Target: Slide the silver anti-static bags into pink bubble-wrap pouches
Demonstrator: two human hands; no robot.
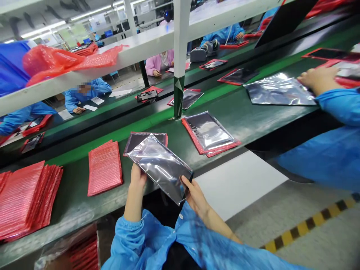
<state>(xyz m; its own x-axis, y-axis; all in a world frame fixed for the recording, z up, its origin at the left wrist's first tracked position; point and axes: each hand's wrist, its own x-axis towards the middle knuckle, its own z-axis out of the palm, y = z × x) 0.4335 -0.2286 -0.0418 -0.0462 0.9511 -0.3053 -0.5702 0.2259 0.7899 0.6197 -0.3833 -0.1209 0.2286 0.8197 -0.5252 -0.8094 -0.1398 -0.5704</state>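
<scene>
We held the shiny bag (pixel 161 167) over the bench (pixel 239 116) edge, left hand (pixel 137 179) and right hand (pixel 194 195) each pinching one end, and it looked slippery enough to slide out and fall.

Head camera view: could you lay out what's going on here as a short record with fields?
Setting: green conveyor belt under a white shelf
Left hand: grips the near-left edge of a silver bag
Right hand: holds the bag's lower end
Nearby: single pink bubble pouch, stack of pink pouches
Others: co-worker's hand at right, on another silver bag
</scene>
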